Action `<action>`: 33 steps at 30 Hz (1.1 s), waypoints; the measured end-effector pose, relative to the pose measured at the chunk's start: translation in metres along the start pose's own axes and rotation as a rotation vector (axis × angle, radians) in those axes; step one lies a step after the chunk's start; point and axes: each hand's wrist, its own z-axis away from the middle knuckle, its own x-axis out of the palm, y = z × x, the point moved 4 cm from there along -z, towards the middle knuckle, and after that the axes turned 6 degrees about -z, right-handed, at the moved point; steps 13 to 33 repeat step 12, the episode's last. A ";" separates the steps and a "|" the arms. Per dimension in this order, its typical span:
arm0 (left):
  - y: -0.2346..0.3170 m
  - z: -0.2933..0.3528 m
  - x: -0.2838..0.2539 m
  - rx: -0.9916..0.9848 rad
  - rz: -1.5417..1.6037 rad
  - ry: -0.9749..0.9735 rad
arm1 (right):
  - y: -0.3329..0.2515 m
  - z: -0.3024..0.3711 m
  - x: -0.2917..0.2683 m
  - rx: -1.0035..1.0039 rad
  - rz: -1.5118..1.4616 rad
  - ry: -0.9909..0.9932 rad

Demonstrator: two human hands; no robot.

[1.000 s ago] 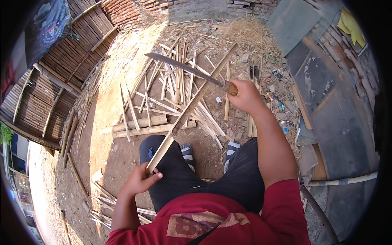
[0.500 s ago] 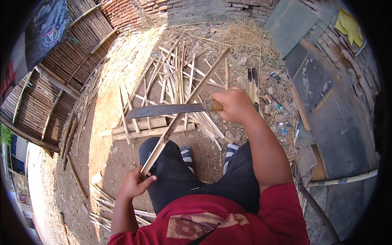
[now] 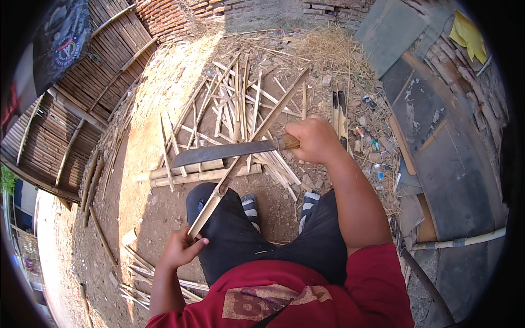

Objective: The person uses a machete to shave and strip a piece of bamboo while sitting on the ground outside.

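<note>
My right hand (image 3: 314,139) is closed round the wooden handle of a machete (image 3: 227,152), whose long dark blade points left and lies across a split bamboo strip. That bamboo strip (image 3: 208,210) runs from beside my left thigh up and away to the far right, its hollow inner face showing near me. Its near end is gripped by my left hand (image 3: 181,247), with the thumb along the side. The blade crosses the strip a little beyond my left knee; whether the edge bites into it I cannot tell.
Beyond my feet lies a loose pile of split bamboo sticks (image 3: 235,104), with bamboo poles (image 3: 208,175) at its near side. More thin strips (image 3: 158,281) lie by my left hip. Dry straw (image 3: 333,49) and litter are at the right, beside dark sheets (image 3: 454,164). A bamboo-slat structure (image 3: 104,87) stands left.
The machete's blade has tilted slightly, its tip now a little lower than before. Both hands and the bamboo strip have barely moved.
</note>
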 end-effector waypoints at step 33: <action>-0.002 -0.006 0.006 0.025 0.063 0.021 | -0.016 0.007 -0.009 -0.069 0.101 -0.017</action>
